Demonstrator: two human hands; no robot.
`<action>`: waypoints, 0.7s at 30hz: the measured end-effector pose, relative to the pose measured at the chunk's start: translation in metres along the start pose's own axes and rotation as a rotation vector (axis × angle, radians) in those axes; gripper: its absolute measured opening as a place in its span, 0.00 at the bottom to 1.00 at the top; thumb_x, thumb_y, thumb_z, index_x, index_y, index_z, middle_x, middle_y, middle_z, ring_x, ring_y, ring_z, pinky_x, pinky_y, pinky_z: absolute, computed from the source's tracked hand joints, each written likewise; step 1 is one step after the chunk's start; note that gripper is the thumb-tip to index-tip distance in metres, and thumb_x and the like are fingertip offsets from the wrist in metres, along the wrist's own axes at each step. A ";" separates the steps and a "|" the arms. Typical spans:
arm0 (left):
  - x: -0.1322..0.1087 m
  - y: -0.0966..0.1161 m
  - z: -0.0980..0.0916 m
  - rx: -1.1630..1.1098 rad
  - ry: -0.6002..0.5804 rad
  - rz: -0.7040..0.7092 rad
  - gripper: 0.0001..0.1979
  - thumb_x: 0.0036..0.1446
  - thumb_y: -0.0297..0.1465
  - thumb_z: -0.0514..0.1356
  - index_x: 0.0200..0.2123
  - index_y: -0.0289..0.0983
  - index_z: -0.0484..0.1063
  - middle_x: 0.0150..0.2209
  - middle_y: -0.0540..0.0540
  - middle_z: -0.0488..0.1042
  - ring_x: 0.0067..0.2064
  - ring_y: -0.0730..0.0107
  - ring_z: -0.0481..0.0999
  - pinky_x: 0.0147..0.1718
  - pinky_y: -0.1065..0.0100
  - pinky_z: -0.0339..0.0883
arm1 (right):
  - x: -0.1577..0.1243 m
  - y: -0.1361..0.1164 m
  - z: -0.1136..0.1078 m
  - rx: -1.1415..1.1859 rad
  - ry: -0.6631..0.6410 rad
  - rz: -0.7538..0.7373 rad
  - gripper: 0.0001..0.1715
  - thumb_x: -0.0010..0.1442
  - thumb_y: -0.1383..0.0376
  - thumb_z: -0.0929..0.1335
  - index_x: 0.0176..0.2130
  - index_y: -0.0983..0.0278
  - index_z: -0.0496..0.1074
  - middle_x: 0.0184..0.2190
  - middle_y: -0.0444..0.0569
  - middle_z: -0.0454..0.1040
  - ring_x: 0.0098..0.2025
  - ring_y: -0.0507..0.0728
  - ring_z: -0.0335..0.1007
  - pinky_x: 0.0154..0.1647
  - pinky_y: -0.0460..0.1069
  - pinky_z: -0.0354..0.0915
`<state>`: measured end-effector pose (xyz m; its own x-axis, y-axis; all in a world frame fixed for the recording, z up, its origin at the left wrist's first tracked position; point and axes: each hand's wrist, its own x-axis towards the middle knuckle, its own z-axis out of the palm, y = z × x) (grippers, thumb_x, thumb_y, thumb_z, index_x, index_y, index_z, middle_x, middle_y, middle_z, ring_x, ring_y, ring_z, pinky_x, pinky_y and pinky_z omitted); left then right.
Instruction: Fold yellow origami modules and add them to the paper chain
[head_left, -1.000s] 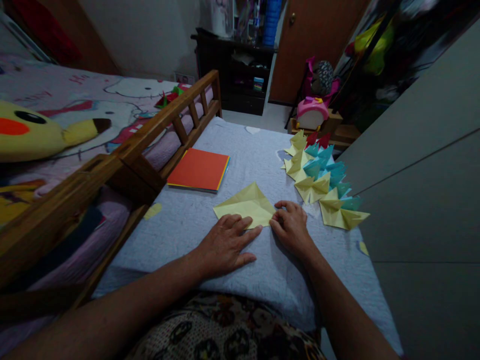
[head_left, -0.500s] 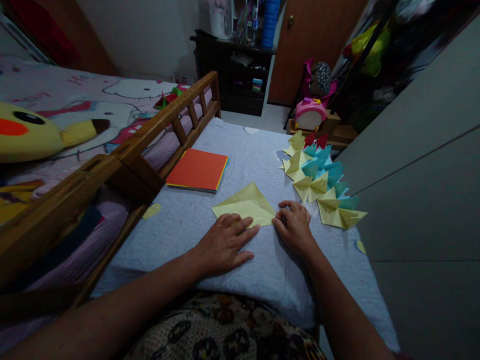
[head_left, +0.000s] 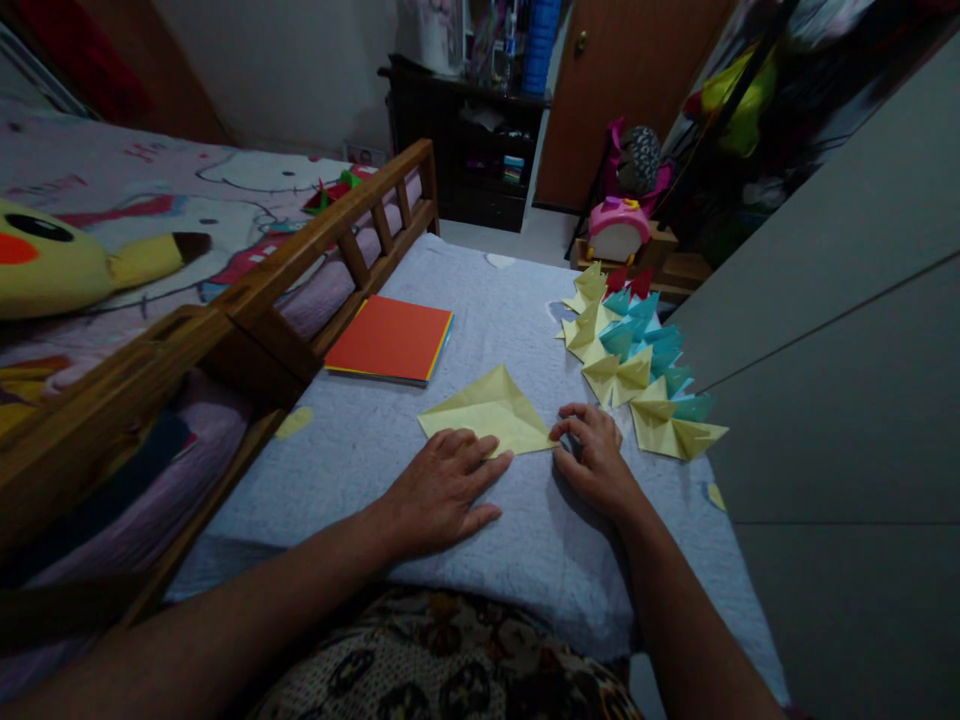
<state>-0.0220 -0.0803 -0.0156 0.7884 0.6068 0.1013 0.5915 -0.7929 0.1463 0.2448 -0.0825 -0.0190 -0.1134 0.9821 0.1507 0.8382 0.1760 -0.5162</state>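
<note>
Well, my left hand (head_left: pixel 442 490) lies flat, palm down, its fingers spread over the near edge of the yellow paper (head_left: pixel 499 415) and its thumb out to the side on the cloth (head_left: pixel 525 570). My right hand (head_left: pixel 592 455) is curled narrow, its fingertips at the paper's right corner; whether they pinch that corner or merely rest against it, I cannot tell. The paper lies partly folded between my two hands, one corner pointing away from me, just beyond my left fingers. I judge it feather-light and thin, crisp enough to keep a crease yet soft enough to bend or wrinkle under a careless push, and apt to slide on the cloth without a palm's weight on it. The best hold, I'd say, is a fingertip pinch at the side corners, with a flat hand over the middle. Ahead and to the left of my left hand sits a stack of coloured paper (head_left: pixel 390 338), red-orange on top. Beyond and to the right of my right hand stand folded yellow shapes (head_left: pixel 619 378), the nearest close beside it, with blue shapes (head_left: pixel 664 348) next to them and red shapes (head_left: pixel 618 283) farthest off.
</note>
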 end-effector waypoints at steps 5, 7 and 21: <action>0.000 0.004 -0.002 0.036 0.020 0.015 0.27 0.67 0.46 0.54 0.64 0.39 0.61 0.64 0.41 0.65 0.61 0.50 0.62 0.62 0.48 0.50 | 0.000 -0.001 0.002 -0.024 -0.005 0.008 0.06 0.58 0.65 0.67 0.37 0.59 0.74 0.53 0.53 0.69 0.59 0.66 0.58 0.60 0.64 0.52; 0.001 0.005 -0.001 0.049 0.017 0.055 0.27 0.68 0.44 0.53 0.64 0.35 0.60 0.64 0.40 0.66 0.61 0.52 0.63 0.63 0.51 0.51 | 0.001 -0.002 0.002 -0.023 -0.008 0.018 0.05 0.58 0.65 0.67 0.36 0.60 0.74 0.53 0.53 0.70 0.59 0.66 0.58 0.60 0.64 0.51; 0.020 0.009 -0.004 0.097 -0.116 0.056 0.37 0.64 0.57 0.52 0.68 0.44 0.53 0.60 0.39 0.65 0.52 0.53 0.64 0.51 0.53 0.60 | 0.005 -0.006 0.000 -0.020 -0.026 0.056 0.04 0.60 0.65 0.68 0.34 0.60 0.74 0.53 0.54 0.70 0.59 0.66 0.59 0.60 0.64 0.51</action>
<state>-0.0022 -0.0751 -0.0080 0.8314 0.5557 -0.0086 0.5554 -0.8302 0.0472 0.2393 -0.0789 -0.0150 -0.0799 0.9918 0.0996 0.8543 0.1196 -0.5058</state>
